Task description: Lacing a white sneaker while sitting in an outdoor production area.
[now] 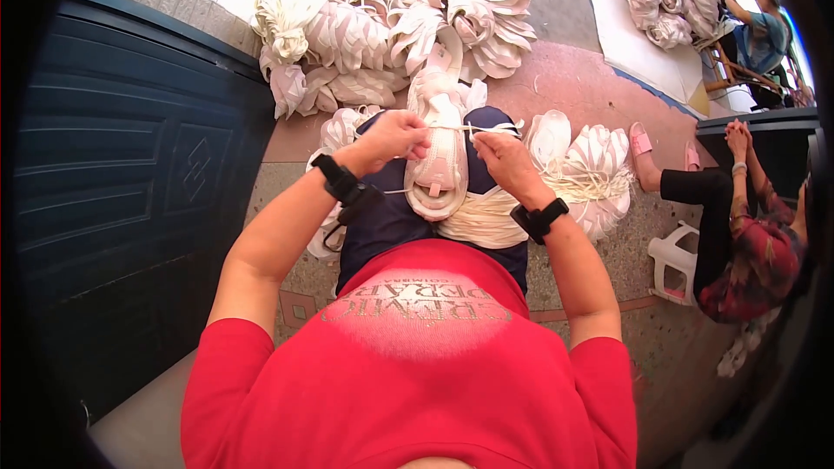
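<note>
A pale pink-white shoe upper (436,161) rests lengthwise between my knees, its heel opening toward me. A cream shoelace (448,128) stretches across the top of it, from one hand to the other. On the left, my left hand (395,139) is closed with fingertips pinching one side of the lace. Opposite it, my right hand (506,161) pinches the other side, and a short length of lace stands up by its fingers. Another strand of lace runs out at the left of the upper, near its heel. A bundle of cream laces (486,219) lies by my right thigh.
Stacked shoe uppers (356,35) are heaped ahead, with more bundles (595,169) on the right. A dark blue panelled door (130,156) stands on the left. One seated person (751,234) with clasped hands is at right, near a white stool (673,262); another person (764,35) sits farther back.
</note>
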### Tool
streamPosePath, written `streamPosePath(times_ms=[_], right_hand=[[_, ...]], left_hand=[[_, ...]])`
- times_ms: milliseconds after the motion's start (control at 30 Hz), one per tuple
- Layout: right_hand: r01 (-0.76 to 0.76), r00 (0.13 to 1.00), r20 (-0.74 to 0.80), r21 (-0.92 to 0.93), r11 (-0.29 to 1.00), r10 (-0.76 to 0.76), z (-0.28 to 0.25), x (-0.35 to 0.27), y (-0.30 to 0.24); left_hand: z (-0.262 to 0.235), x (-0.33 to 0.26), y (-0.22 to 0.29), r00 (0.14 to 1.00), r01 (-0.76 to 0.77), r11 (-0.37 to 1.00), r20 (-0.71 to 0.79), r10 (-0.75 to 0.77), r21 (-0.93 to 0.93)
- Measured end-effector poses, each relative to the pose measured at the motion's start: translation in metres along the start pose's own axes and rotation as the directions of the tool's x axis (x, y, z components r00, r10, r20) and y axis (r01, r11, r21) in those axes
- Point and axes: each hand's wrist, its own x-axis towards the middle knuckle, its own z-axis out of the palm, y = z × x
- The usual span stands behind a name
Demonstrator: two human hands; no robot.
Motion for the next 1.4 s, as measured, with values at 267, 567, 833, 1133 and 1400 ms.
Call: streamPosePath(times_ms=[267, 567, 833, 1133, 1400], right_hand=[[0.084, 0.996, 0.006, -0.196, 0.977, -0.084, 0.016, 0.015, 0.018], [-0.059, 0.978, 0.167, -0.361, 0.931, 0.127, 0.012, 0.025, 0.009], [0.041, 0.986, 0.164, -0.395, 0.918, 0.027, 0.01, 0.024, 0.012], [-0.037, 0.989, 0.112, -0.432, 0.901, 0.094, 0.021, 0.035, 0.015], [-0.05, 0.973, 0.188, -0.403, 0.914, 0.137, 0.027, 0.049, 0.016]], left_hand=[[0.045, 0.046, 0.014, 0.967, 0.254, 0.966, -0.028, -0.252, 0.047], [0.046, 0.035, -0.011, 1.0, -0.014, 0.979, -0.021, 0.01, -0.204], [0.041, 0.035, -0.015, 1.0, -0.001, 0.974, -0.001, 0.0, -0.228], [0.041, 0.034, -0.016, 1.0, -0.007, 0.961, -0.004, 0.007, -0.277], [0.041, 0.032, -0.016, 0.998, -0.049, 0.977, -0.04, 0.042, -0.206]])
